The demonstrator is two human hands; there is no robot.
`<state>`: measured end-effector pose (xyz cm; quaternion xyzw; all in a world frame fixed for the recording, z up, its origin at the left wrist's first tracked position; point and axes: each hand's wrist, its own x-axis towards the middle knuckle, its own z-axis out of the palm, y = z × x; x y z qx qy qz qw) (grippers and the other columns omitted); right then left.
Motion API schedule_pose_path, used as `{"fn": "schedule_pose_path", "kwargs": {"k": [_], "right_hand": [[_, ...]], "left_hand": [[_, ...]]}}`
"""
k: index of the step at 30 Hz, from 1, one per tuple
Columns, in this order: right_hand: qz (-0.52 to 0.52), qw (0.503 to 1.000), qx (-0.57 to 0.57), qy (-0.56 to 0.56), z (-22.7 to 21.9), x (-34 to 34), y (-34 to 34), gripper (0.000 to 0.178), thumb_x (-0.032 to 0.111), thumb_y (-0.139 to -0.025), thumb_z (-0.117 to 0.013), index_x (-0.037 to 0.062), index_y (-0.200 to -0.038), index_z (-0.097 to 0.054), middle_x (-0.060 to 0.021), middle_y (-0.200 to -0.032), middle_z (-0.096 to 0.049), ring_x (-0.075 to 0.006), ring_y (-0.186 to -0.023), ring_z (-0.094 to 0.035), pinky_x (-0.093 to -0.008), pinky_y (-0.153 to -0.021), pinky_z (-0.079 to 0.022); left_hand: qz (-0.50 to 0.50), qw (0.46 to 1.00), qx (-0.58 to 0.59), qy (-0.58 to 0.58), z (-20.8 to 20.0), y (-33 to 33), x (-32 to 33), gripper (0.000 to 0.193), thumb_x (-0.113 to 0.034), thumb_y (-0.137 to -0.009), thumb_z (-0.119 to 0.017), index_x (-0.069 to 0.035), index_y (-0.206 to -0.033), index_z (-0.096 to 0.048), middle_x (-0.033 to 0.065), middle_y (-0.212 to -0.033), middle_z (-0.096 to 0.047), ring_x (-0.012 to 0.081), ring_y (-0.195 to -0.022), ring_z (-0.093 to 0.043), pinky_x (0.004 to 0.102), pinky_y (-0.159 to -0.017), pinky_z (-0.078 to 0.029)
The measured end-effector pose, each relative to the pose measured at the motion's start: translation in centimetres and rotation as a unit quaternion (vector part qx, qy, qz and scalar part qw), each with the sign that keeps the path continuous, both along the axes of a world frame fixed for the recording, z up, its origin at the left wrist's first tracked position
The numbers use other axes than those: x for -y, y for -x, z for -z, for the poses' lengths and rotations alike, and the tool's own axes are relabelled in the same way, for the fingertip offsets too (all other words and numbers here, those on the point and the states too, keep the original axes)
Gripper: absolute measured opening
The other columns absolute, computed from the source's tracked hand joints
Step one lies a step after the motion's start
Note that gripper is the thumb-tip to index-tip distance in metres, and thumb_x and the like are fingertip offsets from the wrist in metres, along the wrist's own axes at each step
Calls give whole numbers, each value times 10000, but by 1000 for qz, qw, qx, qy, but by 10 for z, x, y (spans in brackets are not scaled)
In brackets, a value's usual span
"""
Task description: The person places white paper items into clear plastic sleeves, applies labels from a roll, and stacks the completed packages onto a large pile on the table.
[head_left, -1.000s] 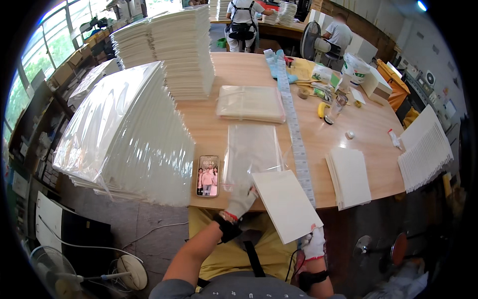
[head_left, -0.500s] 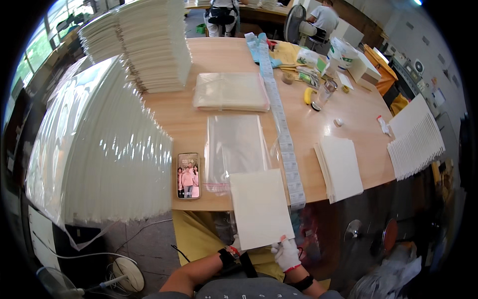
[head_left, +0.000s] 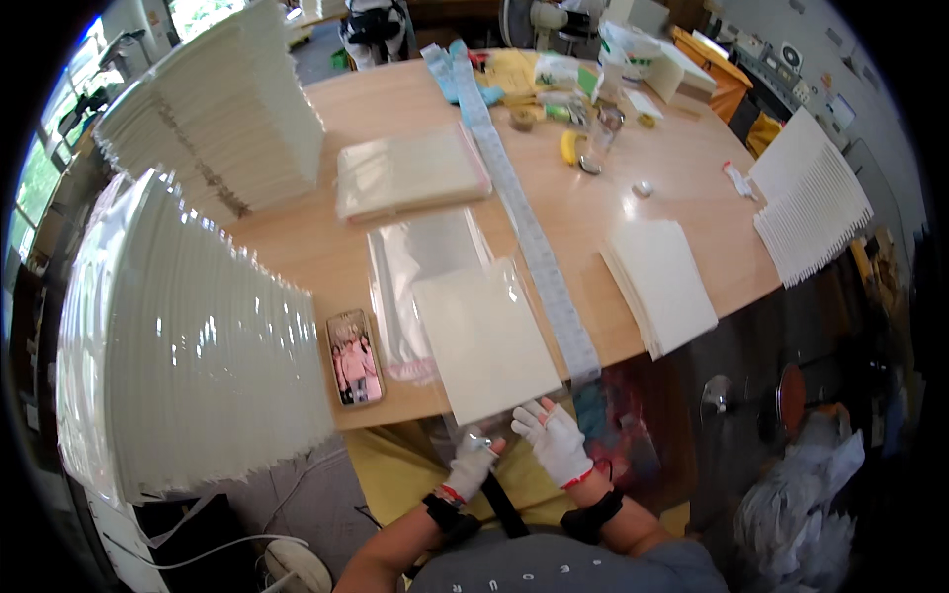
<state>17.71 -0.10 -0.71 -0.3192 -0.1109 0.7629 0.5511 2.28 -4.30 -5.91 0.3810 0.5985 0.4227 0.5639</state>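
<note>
White gloves on both hands, and they're working right at the near edge of the round wooden table (head_left: 633, 212). Left hand (head_left: 473, 463) is curled with the fingertips pinched on a bit of clear film at the near end of the clear plastic sleeve (head_left: 420, 272), just below the table edge. Right hand (head_left: 554, 442) sits just beside it, fingers loosely spread and touching the near edge of the cream card sheet (head_left: 484, 341), thumb tucked toward the left hand. Can't really tell if the right fingers are gripping the sheet or just resting on it.

That card sheet lies flat, tilted a little, its near corner hanging over the table edge, and it overlaps the sleeve, which stretches away toward the table's middle. Just left of the sheet there's a phone (head_left: 354, 358) lying face up by the near edge. A long strip of tape (head_left: 534, 237) runs from the far side down to the near edge, just right of the sheet.

Right of the strip is a stack of cream sheets (head_left: 660, 285) near the right edge. A bagged bundle of sheets (head_left: 410, 173) sits past the sleeve. Huge fanned pile of wrapped sheets (head_left: 188, 346) fills the left side, with a second tall stack (head_left: 222, 124) behind it, and another fanned white stack (head_left: 813, 203) off the far right edge
</note>
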Motion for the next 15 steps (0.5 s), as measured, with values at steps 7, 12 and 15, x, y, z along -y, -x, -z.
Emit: {"fn": "schedule_pose_path", "kwargs": {"k": [7,12,15], "right_hand": [[-245,696,572,-359,-19,-2,18,138,130,-845,-539,23,-924,-576,-128,-860,-585,-299,-819,-570,-377,-696,-469],[-241,579,629,-460,-4,-2,76,103,139,-736,-600,61,-741,-532,-123,-828,-512,-322,-828,-544,-406,-697,-458],[-321,608,492,-534,3,-22,61,123,161,-741,-618,62,-798,-572,-109,-780,-529,-270,-775,-554,-362,-696,-474]], "left_hand": [[19,998,33,58,-11,59,10,391,-344,-938,-472,-7,-1053,-633,58,-1047,-632,130,-947,-554,246,-862,-406],[-129,982,98,97,4,47,21,314,-267,-921,-482,14,-1009,-591,97,-981,-636,157,-923,-573,270,-824,-447],[-220,963,111,105,13,41,21,237,-210,-904,-431,-3,-969,-527,127,-983,-633,196,-914,-604,326,-770,-499]]}}
